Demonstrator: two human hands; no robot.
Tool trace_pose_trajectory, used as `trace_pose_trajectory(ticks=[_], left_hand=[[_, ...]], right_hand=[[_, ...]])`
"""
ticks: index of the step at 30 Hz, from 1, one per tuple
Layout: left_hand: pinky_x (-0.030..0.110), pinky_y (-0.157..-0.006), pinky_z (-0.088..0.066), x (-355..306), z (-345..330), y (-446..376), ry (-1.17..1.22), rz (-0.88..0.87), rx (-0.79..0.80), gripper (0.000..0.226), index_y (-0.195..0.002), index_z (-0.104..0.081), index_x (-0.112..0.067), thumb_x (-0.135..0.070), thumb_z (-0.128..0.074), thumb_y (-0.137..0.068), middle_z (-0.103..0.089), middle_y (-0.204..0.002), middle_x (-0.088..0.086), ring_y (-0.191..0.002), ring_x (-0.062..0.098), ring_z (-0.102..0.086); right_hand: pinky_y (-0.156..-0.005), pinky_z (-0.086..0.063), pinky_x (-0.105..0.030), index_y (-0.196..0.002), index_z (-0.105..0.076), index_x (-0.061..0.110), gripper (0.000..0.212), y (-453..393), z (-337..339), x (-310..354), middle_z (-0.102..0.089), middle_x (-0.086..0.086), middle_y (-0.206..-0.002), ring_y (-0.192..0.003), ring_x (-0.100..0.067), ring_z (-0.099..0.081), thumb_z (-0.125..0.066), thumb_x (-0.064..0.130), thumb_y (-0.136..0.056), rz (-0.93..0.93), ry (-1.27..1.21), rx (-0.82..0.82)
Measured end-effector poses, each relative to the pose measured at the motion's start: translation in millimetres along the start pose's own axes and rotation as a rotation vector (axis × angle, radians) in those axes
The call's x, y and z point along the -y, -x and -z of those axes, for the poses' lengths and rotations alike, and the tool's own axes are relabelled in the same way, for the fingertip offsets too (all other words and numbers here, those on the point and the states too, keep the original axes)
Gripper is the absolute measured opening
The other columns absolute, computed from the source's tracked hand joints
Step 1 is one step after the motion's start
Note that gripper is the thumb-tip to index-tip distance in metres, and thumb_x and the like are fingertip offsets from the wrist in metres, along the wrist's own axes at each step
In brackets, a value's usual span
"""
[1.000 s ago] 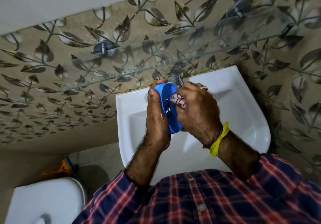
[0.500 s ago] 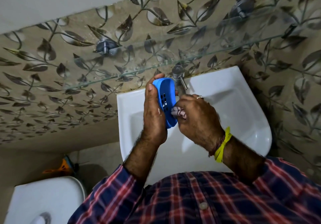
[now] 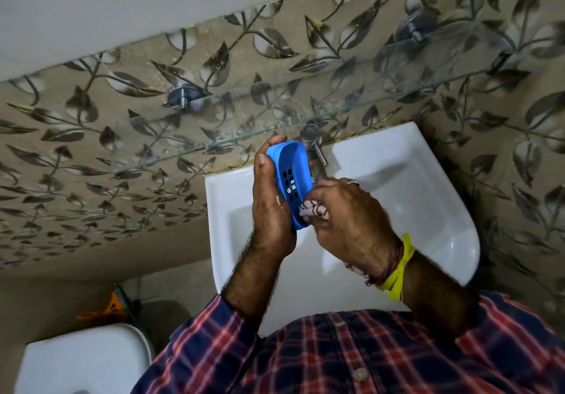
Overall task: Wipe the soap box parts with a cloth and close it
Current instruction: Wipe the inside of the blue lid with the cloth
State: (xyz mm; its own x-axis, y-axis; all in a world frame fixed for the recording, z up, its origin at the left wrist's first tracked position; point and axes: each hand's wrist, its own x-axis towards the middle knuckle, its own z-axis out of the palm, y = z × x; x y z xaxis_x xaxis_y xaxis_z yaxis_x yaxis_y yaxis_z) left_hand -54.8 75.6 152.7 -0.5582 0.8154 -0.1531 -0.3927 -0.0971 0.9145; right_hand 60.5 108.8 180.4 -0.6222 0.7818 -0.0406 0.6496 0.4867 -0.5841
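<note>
My left hand [image 3: 270, 201] grips a blue soap box part [image 3: 290, 170], an oval tray with several drain slots, held on edge over the white sink [image 3: 428, 198]. My right hand [image 3: 351, 219] is closed on a bunched pink-and-white patterned cloth [image 3: 315, 212] and presses it against the lower end of the blue part. Most of the cloth is hidden inside my fist. No other soap box part is visible.
A chrome tap [image 3: 313, 143] stands at the back of the sink, just behind the blue part. A glass shelf [image 3: 214, 146] runs along the leaf-patterned wall above. A white toilet cistern [image 3: 82, 360] sits at lower left, with an orange object [image 3: 113, 305] on the floor.
My right hand with the cloth has slid down from the middle of the blue part to its lower end. The slotted face now shows more. My left hand keeps its grip.
</note>
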Motion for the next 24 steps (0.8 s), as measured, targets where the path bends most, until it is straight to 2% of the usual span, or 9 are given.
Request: trace_pose_trajectory(ticks=[3,5,8,10,12,15,18,21,24], left_hand=[[0.037,-0.079,-0.055,4.0,2.6,3.6,0.039,0.033,0.005,0.046,-0.126,-0.063,-0.031,-0.059,-0.038,-0.099,-0.069,-0.109,0.010,-0.095,0.027,-0.064],[0.036,-0.078,-0.059,2.5,4.0,3.6,0.086,0.065,0.014,0.046,-0.128,-0.062,-0.029,-0.059,-0.040,-0.100,-0.071,-0.111,0.010,-0.095,0.027,-0.068],[0.038,-0.083,-0.060,-3.4,2.7,1.8,0.151,0.141,0.031,0.058,-0.138,-0.058,-0.027,-0.061,-0.045,-0.092,-0.073,-0.111,0.009,-0.097,0.026,-0.071],[0.038,-0.087,-0.061,-1.3,3.5,3.4,0.138,0.165,0.052,0.057,-0.136,-0.063,-0.025,-0.060,-0.041,-0.097,-0.074,-0.116,0.008,-0.103,0.023,-0.072],[0.042,-0.098,-0.057,4.3,1.4,9.1,0.045,0.156,0.065,0.058,-0.134,-0.065,-0.022,-0.060,-0.035,-0.103,-0.072,-0.126,0.009,-0.115,0.024,-0.070],[0.047,-0.111,-0.046,10.8,-4.6,15.0,-0.063,0.099,0.076,0.064,-0.146,-0.051,-0.019,-0.060,-0.033,-0.102,-0.062,-0.141,0.012,-0.133,0.028,-0.058],[0.032,-0.095,-0.054,6.9,-7.2,15.1,-0.100,0.015,0.097,0.049,-0.138,-0.057,-0.029,-0.055,-0.032,-0.104,-0.069,-0.129,0.007,-0.122,0.023,-0.064],[0.035,-0.094,-0.055,5.3,-6.7,15.8,-0.082,-0.022,0.111,0.046,-0.136,-0.057,-0.031,-0.055,-0.034,-0.104,-0.067,-0.125,0.012,-0.116,0.027,-0.064],[0.036,-0.094,-0.054,4.9,-6.7,17.8,-0.093,-0.041,0.136,0.044,-0.137,-0.053,-0.024,-0.047,-0.030,-0.107,-0.066,-0.123,0.014,-0.114,0.027,-0.064]], right_hand=[[-0.075,-0.053,-0.029,-0.070,-0.067,0.026,0.018,-7.9,12.1,-2.9,-0.069,0.009,-0.083,-0.083,-0.017,-0.067,-0.075,0.019,-0.083,-0.028,-0.200,0.239],[-0.082,-0.059,-0.036,-0.076,-0.073,0.016,0.010,-11.7,17.7,-4.7,-0.076,-0.001,-0.084,-0.085,-0.021,-0.073,-0.078,0.010,-0.082,-0.054,-0.456,0.342],[-0.090,-0.060,-0.039,-0.091,-0.074,0.000,0.011,-13.7,24.2,-4.6,-0.077,-0.015,-0.092,-0.091,-0.027,-0.075,-0.079,0.002,-0.081,-0.058,-0.728,0.139],[-0.080,-0.061,-0.029,-0.089,-0.074,0.005,0.010,-16.4,31.0,-5.6,-0.078,-0.008,-0.087,-0.081,-0.017,-0.075,-0.078,0.001,-0.081,-0.072,-0.882,-0.018],[-0.070,-0.057,-0.019,-0.085,-0.074,0.013,0.013,-20.0,38.6,-4.8,-0.077,0.003,-0.078,-0.073,-0.006,-0.071,-0.076,0.001,-0.083,-0.077,-0.974,-0.066],[-0.079,-0.060,-0.028,-0.096,-0.076,0.004,0.015,-23.3,35.6,2.3,-0.079,-0.007,-0.091,-0.081,-0.014,-0.074,-0.069,-0.005,-0.087,-0.209,-1.198,-0.060],[-0.084,-0.061,-0.037,-0.104,-0.073,-0.005,0.018,-20.3,29.6,9.9,-0.076,-0.022,-0.099,-0.085,-0.028,-0.073,-0.066,-0.007,-0.088,-0.445,-1.431,0.006],[-0.082,-0.062,-0.039,-0.104,-0.072,-0.006,0.017,-17.9,24.0,10.4,-0.075,-0.024,-0.098,-0.084,-0.031,-0.074,-0.066,-0.005,-0.088,-0.556,-1.472,0.047],[-0.081,-0.062,-0.038,-0.108,-0.071,-0.007,0.021,-18.3,23.0,8.4,-0.075,-0.025,-0.100,-0.085,-0.030,-0.074,-0.064,-0.002,-0.089,-0.527,-1.570,0.093]])
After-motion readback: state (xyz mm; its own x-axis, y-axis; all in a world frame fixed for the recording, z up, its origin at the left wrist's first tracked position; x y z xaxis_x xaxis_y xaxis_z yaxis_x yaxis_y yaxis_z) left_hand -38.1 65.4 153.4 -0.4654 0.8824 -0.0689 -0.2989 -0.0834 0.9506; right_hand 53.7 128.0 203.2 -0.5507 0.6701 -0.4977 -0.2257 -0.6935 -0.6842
